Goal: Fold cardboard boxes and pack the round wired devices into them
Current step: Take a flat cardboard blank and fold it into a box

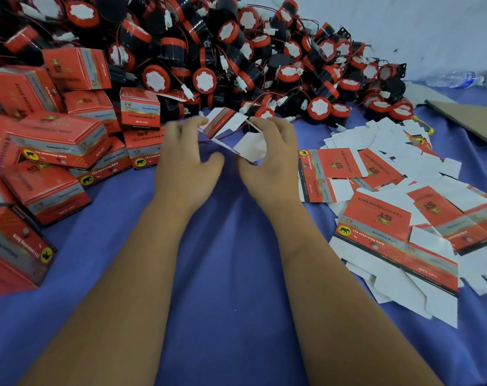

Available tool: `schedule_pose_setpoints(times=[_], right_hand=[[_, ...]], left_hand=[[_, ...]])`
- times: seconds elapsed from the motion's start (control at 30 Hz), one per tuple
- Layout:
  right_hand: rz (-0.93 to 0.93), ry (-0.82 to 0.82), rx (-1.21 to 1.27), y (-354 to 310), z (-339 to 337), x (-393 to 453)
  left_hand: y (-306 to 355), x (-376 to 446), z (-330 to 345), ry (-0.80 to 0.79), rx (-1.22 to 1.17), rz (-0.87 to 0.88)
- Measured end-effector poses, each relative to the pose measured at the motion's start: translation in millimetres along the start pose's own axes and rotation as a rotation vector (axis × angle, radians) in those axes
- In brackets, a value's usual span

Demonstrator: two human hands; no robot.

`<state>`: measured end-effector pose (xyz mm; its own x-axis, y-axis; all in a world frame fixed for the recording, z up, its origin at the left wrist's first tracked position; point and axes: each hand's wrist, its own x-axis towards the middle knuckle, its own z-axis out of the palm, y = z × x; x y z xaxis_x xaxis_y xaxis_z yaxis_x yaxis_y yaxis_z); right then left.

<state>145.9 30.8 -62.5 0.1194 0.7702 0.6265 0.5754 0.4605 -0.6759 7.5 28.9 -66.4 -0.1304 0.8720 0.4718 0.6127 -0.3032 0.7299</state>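
Observation:
A partly folded red-and-white cardboard box (pixel 231 126) is held between both hands above the blue cloth, its white flaps sticking out. My left hand (pixel 188 160) grips its left side with curled fingers. My right hand (pixel 270 160) grips its right side, fingers curled over a white flap. A thin red wire runs out under the box; whether a device sits inside is hidden. A big heap of round black-and-red wired devices (pixel 208 51) lies just beyond the hands.
Folded red boxes (pixel 55 140) are stacked at the left. Flat unfolded box blanks (pixel 389 218) lie spread at the right. A brown cardboard sheet (pixel 470 118) and a plastic bottle (pixel 459 78) lie at the far right. Blue cloth (pixel 231 274) covers the surface.

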Motion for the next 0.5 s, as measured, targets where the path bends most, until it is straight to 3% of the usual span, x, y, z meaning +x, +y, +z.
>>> schedule_pose_setpoints(times=[0.1,0.17,0.27,0.37,0.5], right_hand=[[-0.063,-0.047,-0.03,1.8,1.8,-1.7],[-0.095,-0.072,-0.054,1.8,3.0,-4.0],[-0.124,-0.058,-0.056,0.2,4.1,-6.8],[-0.117,-0.054,0.068,-1.5,3.2,-6.3],[-0.145,0.02,0.184,-7.1,3.7,-4.4]], left_hand=[[-1.0,-0.1,-3.3,-0.027,-0.008,0.237],[-1.5,-0.7,-3.3,-0.124,-0.008,0.272],[-2.0,-1.3,-1.8,-0.207,-0.064,0.206],[-0.2,-0.7,-1.6,-0.229,-0.28,0.14],[7.6,-0.5,-1.5,-0.121,-0.561,-0.031]])
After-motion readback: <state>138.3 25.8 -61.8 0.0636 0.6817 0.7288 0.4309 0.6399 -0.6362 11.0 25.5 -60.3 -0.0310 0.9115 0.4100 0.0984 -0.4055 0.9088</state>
